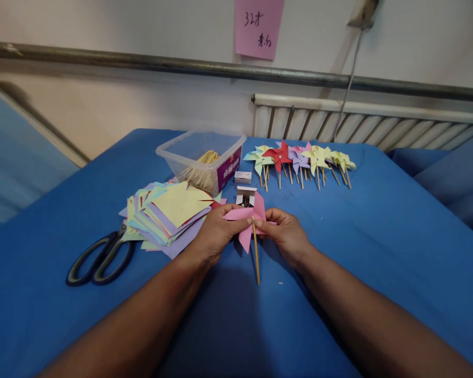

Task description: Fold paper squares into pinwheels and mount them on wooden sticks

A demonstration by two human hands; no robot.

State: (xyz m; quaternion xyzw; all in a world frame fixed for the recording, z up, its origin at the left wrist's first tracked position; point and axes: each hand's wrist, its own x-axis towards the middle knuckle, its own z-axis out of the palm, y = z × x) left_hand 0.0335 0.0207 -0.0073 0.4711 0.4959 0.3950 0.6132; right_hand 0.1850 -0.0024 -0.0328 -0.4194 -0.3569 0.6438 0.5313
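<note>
A blue tabletop (378,252) fills the lower frame. At centre, the left hand (215,233) and right hand (286,233) meet, the fingers of both pinching a pink paper pinwheel (247,216) whose wooden stick (256,257) hangs down toward the viewer. Left of centre lies a stack of coloured paper (169,212), with black scissors (100,257) beside it; finished pinwheels (299,157) line the upper middle.
</note>
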